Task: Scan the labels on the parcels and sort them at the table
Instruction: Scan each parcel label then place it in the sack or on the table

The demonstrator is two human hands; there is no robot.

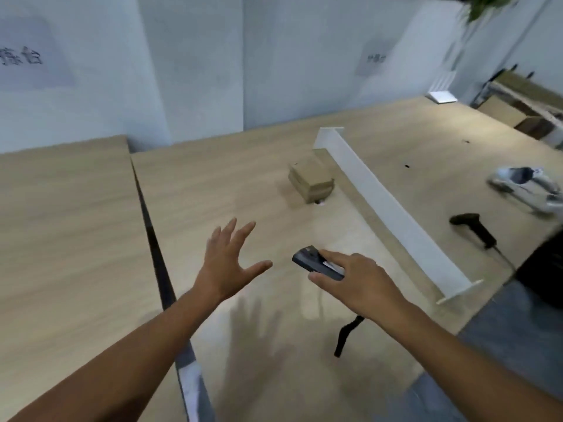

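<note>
**Scanner in right hand, box parcel waiting mid-table**

The right hand point(359, 278) grips a dark handheld scanner point(316, 263), fingers along the top and thumb underneath. Its strap point(347, 333) hangs loose below. The left hand point(231, 260) is empty, fingers spread wide, hovering over the table point(243, 166).

The nearest parcel is a small cardboard box point(310, 181), far of both hands and just left of the white divider point(390, 208). Whether they touch I can't tell. No label shows from here. A second parcel, a white bag point(527, 187), is blurred at the far right, beyond the divider. A second scanner point(473, 228), black with a cable, lies right of the divider.

Handling, as a guess:
- The box looks light and stiff with a dry surface, so it shouldn't slip.
- One hand should do it, taking it across the top with fingers and thumb on opposite sides.
- The bag looks soft and slicker, so pinch an edge or scoop it.

Room to move:
- There's open tabletop between the hands and the box.
- The divider blocks a sweep to the right, so lift over it.
- A dark seam point(158, 254) splits the two tabletops on the left and could catch a sliding box.
- The near-right table edge is close to the right forearm.
</note>
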